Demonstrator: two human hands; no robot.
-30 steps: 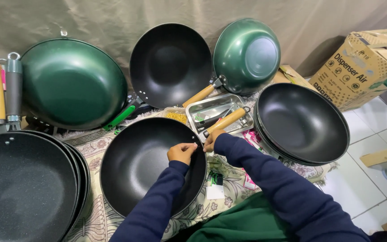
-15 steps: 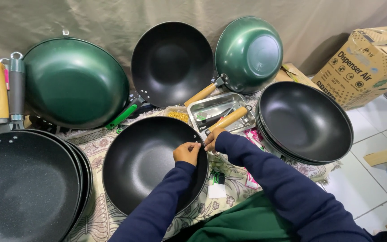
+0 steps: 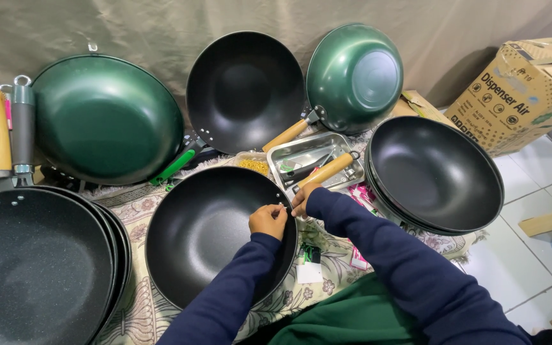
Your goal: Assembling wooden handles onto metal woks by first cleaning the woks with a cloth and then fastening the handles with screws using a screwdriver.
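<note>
A black wok (image 3: 206, 236) lies on a floral cloth in front of me, its wooden handle (image 3: 327, 171) pointing up to the right. My left hand (image 3: 267, 220) rests inside the wok's right rim, fingers pinched at the spot where the handle joins. My right hand (image 3: 301, 199) grips the outside of that same joint at the handle's base. Any small part between the fingers is hidden. Both arms wear dark blue sleeves.
A metal tray (image 3: 308, 156) with tools lies behind the wok. Stacked black woks (image 3: 33, 268) sit at left, and another stack (image 3: 432, 172) at right. Green woks (image 3: 103, 118) (image 3: 352, 76) and a black wok (image 3: 244, 89) lean on the curtain. A cardboard box (image 3: 519, 89) stands far right.
Both hands stay at the handle joint with only slight finger movement. The camera view has shifted a little.
</note>
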